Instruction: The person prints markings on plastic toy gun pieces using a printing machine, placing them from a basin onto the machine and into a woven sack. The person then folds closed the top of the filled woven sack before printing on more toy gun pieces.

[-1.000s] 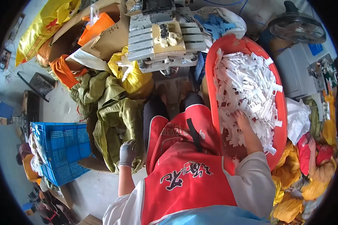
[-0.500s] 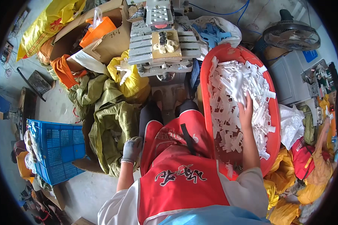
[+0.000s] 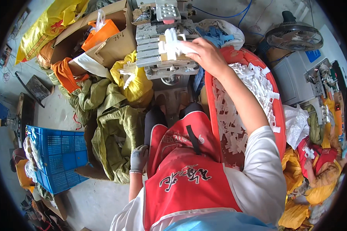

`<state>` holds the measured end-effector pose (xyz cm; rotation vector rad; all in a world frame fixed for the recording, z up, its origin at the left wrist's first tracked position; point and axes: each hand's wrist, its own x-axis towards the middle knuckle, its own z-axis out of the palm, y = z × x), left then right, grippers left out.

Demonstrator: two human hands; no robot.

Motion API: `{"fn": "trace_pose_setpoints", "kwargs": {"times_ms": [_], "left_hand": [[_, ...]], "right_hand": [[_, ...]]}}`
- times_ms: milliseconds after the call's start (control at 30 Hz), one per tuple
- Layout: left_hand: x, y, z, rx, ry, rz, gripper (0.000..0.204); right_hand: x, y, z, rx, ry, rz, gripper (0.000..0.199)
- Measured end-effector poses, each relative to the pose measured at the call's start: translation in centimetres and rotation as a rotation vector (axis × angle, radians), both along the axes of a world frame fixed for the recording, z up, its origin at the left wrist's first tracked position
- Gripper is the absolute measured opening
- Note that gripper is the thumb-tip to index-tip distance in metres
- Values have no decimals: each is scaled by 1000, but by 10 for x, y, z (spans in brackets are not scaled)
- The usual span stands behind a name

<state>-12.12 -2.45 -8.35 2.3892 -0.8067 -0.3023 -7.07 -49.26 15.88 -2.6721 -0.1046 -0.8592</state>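
Note:
My bare right hand [image 3: 205, 54] grips a white pistol-shaped plastic part [image 3: 173, 45] between thumb and fingers. The part is over the tan fixture block on the machine's slotted table [image 3: 148, 52], covering most of that block; whether it is seated there I cannot tell. Above the table is the machine's metal head [image 3: 167, 13] with a perforated plate. My left hand [image 3: 139, 158], in a grey glove, lies against my left thigh, fingers loosely extended and holding nothing. Beside my right leg, a red tub [image 3: 278, 82] holds a heap of similar white parts [image 3: 254, 82].
Left of my legs stand an open green sack [image 3: 104, 131], a yellow bag [image 3: 137, 88] and a blue crate [image 3: 61, 158]. A cardboard box [image 3: 115, 40] is at the far left. Blue parts [image 3: 216, 34] fill a white sack behind the tub. A fan [image 3: 294, 36] and another person's arm [image 3: 310, 173] are at right.
My right hand has left the tub with a white part and moved up and left to the machine's fixture. My left hand stays by the thigh. The other person's arms have shifted.

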Motion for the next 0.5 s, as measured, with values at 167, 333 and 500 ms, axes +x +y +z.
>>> {"fn": "trace_pose_setpoints", "kwargs": {"times_ms": [167,333,500], "left_hand": [[7,-10,4,33,-11,1,22],[14,-27,7,-18,63,-39,21],[8,-30,-2,75,-72,-136,22]], "right_hand": [[3,3,15,-133,274,-108,45],[-48,-11,-31,-41,-170,-78,39],[-168,11,-173,454,16,-333,20]]}}
